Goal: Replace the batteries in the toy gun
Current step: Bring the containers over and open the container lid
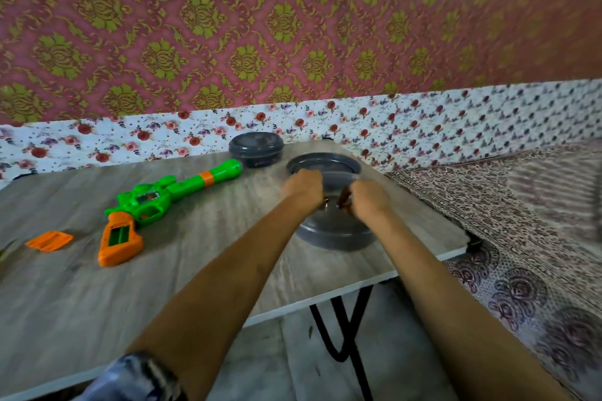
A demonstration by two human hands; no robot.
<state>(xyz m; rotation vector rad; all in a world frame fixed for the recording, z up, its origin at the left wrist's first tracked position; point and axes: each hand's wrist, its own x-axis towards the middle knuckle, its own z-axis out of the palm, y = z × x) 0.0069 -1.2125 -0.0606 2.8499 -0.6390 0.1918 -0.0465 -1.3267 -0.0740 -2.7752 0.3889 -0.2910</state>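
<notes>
Pink wallpaper with raised green-gold medallions fills the back of the room, and below it runs a white strip printed with small red roses. To the right lies a paisley cloth in brown and cream. Next in size is the table, a flat grey wood-grain top with a pale edge on bent black metal legs. Two bare forearms reach across it to the far right corner. Three round grey plastic pieces sit there: one shallow bowl under the hands, one loose lid lying flat just behind it, and one closed tub at the far edge. The gun, the only one, lies on its side to the left, well apart from the hands: glossy green body, long barrel with an orange ring, orange grip with its slot open. One ribbed orange cover lies flat to the left of the grip, not touching it. The left hand and right hand hang close together over the bowl, backs up, fingers curled down out of sight. Small dark bits show between them, too blurred to name, and I cannot tell whether either hand pinches them.
</notes>
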